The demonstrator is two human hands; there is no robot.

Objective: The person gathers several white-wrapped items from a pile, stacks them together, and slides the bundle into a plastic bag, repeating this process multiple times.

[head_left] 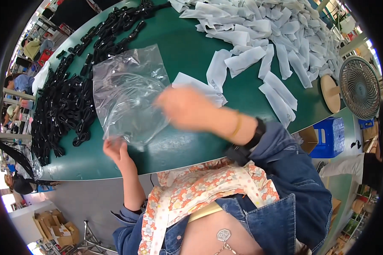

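Observation:
A large clear plastic bag (130,91) lies spread on the green table in front of me, wrinkled and see-through. My left hand (118,151) pinches its lower left corner between thumb and fingers. Over the right edge of the bag is my right hand (186,109), smeared by motion. Its fingers are too blurred to show whether they hold anything. Beside and partly behind that hand lies a whitish flat sleeve (191,83). Bundled black cables (70,100) are heaped to the left of the bag and touch its side.
A big pile of whitish sleeves (259,25) covers the far right of the green table (174,148). A round fan (360,87) stands at the right edge. A blue plastic stool (330,137) and a person in light trousers (344,166) are beyond it. Cardboard boxes (57,227) sit lower left.

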